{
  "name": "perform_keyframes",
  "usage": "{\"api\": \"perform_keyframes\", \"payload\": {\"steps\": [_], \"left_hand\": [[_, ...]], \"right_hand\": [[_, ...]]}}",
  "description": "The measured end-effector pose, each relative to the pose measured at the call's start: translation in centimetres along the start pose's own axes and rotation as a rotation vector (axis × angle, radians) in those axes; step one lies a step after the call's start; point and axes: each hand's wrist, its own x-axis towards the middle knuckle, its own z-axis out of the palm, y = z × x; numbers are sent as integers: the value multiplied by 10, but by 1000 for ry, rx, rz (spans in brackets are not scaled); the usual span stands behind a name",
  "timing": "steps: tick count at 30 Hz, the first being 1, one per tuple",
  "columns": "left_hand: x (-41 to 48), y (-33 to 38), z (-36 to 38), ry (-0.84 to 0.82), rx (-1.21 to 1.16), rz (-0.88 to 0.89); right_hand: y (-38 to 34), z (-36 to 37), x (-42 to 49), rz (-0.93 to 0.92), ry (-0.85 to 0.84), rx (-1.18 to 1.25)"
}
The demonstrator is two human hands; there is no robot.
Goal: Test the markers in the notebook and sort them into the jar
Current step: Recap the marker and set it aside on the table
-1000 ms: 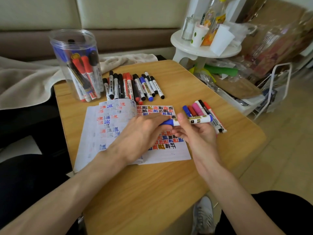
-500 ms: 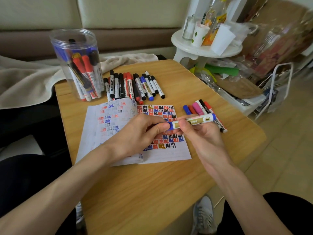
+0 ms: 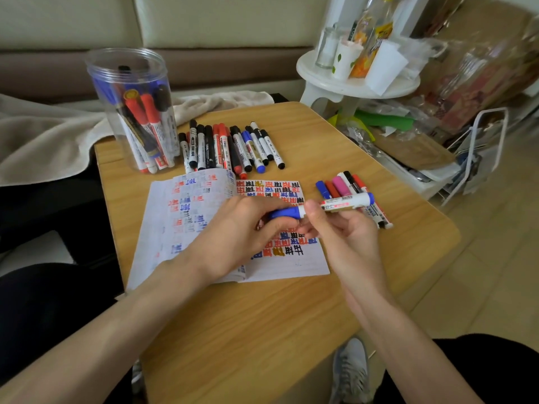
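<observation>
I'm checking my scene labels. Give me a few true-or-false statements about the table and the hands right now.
1. Both the left hand and the right hand hold one blue-capped white marker. True.
2. The clear plastic jar is empty. False: markers stand in it.
3. The open paper notebook lies on the wooden table. True.
4. A pink marker stands in the jar. False: the pink marker lies right of the notebook.

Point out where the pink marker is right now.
Head view, right of centre: the pink marker lies on the table in the small row right of the notebook, just behind the held blue-capped marker.
</observation>
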Motion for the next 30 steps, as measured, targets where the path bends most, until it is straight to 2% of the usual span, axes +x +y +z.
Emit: {"api": "perform_keyframes", "payload": {"steps": [6,17,21,23,25,27,30], "left_hand": [[4,6,-3,-94,-231,-162],[6,3,-14,-213,-400,-179],[3,0,-7,-126,-298,-186],[0,1,-3,-38,-111,-139],[-4,4,0,18,48,-80],[-5,4,1,14,55,-61],[-3,4,-3,-54,-67,-100]], "right_hand": [[-5,-7,5,2,-24,19],[1,-5,7,27,-94,61],[4,-3,7,82,-69,148],[4,-2,8,107,-54,172],[2,0,9,83,-23,84],[0,-1,12,55,0,-5],[1,-5,15,70,-20,29]]}}
